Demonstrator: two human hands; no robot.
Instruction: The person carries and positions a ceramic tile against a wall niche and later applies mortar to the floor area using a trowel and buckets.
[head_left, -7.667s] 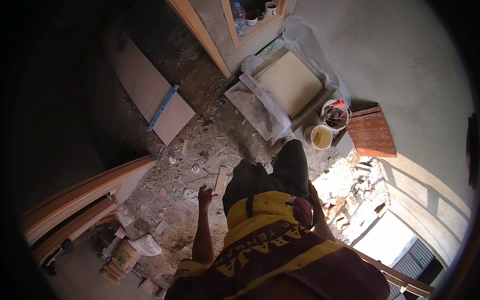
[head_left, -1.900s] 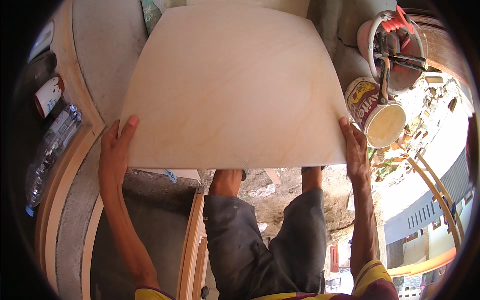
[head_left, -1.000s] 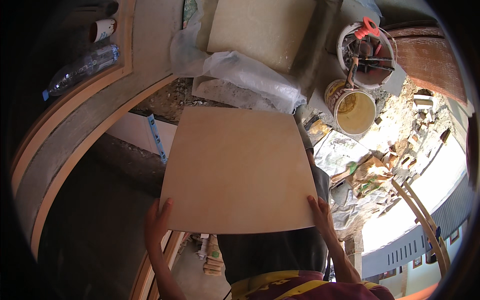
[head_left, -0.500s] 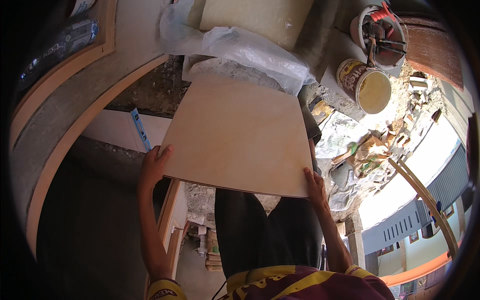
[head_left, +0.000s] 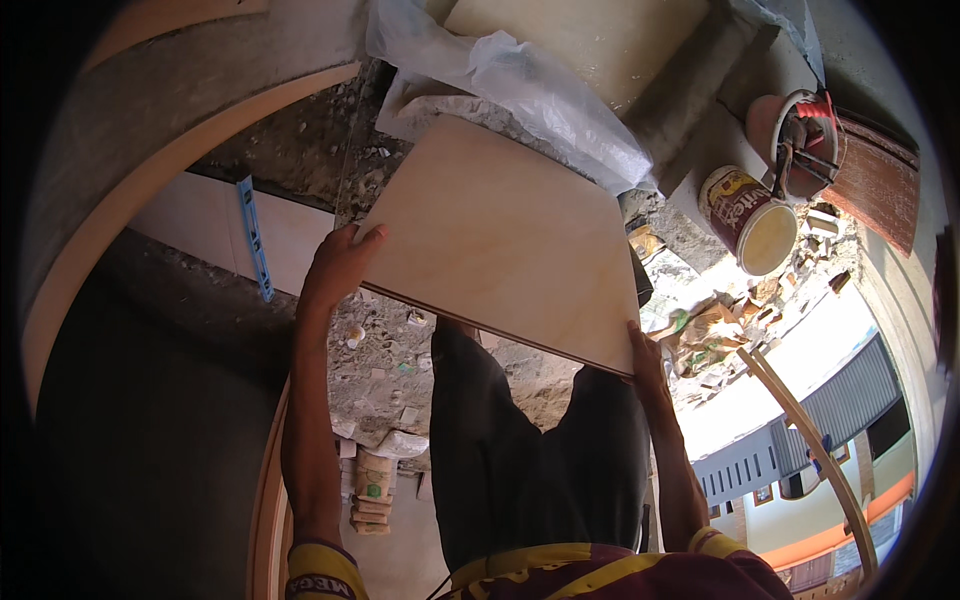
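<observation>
I hold a large square beige floor tile [head_left: 505, 240] flat in front of me, above my dark-trousered legs. My left hand [head_left: 338, 262] grips its near left corner. My right hand [head_left: 645, 358] grips its near right corner. The tile's far edge reaches toward a crumpled clear plastic sheet [head_left: 530, 90] on the ground, beside another beige tile [head_left: 590, 35] that lies farther off.
A laid tile with a blue spirit level [head_left: 253, 238] on it lies at the left, on rubble-strewn ground. A cream paint bucket [head_left: 750, 220] and a bucket of tools [head_left: 805, 140] stand at the right. A curved wooden rail [head_left: 110, 225] runs along the left.
I have carried the tile away from the stack. It now hangs lower and tilted to the right, and the view has swung toward the laid tile and the level.
</observation>
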